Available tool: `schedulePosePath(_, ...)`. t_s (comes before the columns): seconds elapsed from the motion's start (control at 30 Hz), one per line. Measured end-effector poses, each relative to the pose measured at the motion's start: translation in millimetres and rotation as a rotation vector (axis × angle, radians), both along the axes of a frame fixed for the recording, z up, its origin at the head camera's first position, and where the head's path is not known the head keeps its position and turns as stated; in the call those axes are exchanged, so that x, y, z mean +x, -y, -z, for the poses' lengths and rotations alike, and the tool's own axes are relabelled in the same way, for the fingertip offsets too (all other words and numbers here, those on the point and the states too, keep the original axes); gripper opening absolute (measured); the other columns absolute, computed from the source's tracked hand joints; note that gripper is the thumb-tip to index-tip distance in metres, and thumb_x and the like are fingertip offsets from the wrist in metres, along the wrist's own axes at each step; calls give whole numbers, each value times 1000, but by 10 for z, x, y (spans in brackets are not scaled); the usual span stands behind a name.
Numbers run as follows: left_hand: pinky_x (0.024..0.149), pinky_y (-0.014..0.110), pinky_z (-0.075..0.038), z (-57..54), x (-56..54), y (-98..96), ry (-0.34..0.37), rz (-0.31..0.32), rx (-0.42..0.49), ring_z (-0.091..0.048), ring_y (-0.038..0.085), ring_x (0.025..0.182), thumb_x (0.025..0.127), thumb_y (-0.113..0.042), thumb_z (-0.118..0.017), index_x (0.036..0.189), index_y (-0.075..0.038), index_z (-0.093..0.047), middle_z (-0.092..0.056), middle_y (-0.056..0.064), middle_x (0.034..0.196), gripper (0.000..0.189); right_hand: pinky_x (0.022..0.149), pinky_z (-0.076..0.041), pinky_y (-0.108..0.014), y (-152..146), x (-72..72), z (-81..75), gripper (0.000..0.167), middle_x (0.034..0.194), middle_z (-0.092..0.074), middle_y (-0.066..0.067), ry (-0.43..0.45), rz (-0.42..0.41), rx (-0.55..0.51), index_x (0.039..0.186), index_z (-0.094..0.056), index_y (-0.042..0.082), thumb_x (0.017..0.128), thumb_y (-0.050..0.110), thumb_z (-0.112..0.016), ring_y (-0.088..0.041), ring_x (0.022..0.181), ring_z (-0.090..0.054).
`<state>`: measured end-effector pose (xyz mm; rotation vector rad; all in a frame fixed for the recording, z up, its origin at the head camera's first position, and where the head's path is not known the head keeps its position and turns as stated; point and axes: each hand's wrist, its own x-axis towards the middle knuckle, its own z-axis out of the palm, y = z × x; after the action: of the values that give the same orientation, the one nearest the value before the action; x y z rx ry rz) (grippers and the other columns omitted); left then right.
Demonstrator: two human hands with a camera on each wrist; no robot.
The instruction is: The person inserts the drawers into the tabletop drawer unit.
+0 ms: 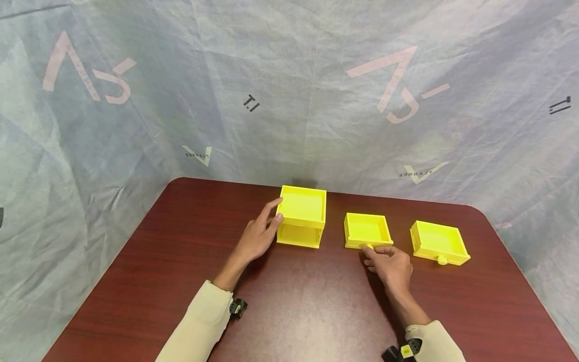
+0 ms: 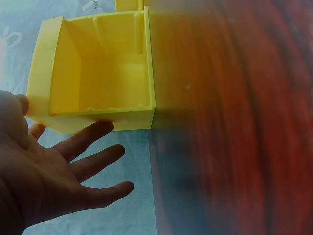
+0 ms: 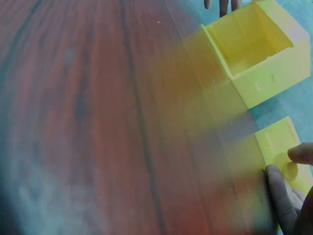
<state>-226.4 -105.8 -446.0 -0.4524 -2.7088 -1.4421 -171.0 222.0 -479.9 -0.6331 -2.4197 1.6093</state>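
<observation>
A yellow box-shaped cabinet (image 1: pixel 302 205) with an open front stands near the back of the table. Against its left side lies my left hand (image 1: pixel 259 238), thumb and index finger touching near the top edge. The left wrist view shows the other fingers of that hand (image 2: pixel 58 171) spread and fairly straight, with the cabinet's hollow inside (image 2: pixel 112 73) visible. To the right sits a small yellow drawer (image 1: pixel 367 229). My right hand (image 1: pixel 392 266) pinches its front knob (image 3: pixel 290 171) between thumb and fingers.
A second yellow drawer (image 1: pixel 438 239) with a round knob rests farther right. All stand on a dark red wood-grain table (image 1: pixel 298 311). Grey printed cloth (image 1: pixel 298 90) hangs right behind the table's back edge and along its sides.
</observation>
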Motion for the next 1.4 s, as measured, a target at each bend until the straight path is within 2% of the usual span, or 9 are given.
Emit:
schedulePosePath(0.4,99,58,-42,-6,18,2,6,10,10,-57,21,126,103,-58,-36,154,-45,-28,-57,9,141,53,54,-54,-24,85,-39,25,40,78,-75,-11,7,74,-29,101,-73,-1,82,33,-84,-12,60,-71)
schedulePosePath(0.6,98,60,-43,-10,1,7,1,14,1,-57,22,126,103,-60,-35,153,-46,-28,-57,8,141,53,55,-54,-24,110,-34,39,36,80,-75,-11,-33,103,-54,97,-74,0,82,31,-83,-12,60,-71)
schedulePosePath(1.0,92,62,-45,-16,33,-15,-1,-19,-1,-62,29,119,103,-59,-36,153,-46,-30,-63,10,133,52,56,-53,-20,124,5,67,37,78,-75,-10,-63,126,-9,93,-76,1,80,35,-85,-11,59,-71)
schedulePosePath(1.4,88,59,-48,-7,46,-40,-26,-45,-2,-63,27,118,103,-58,-37,153,-44,-32,-63,11,133,52,56,-53,-20,135,38,90,37,76,-75,-7,-110,141,-38,92,-76,-1,79,32,-87,-9,59,-71)
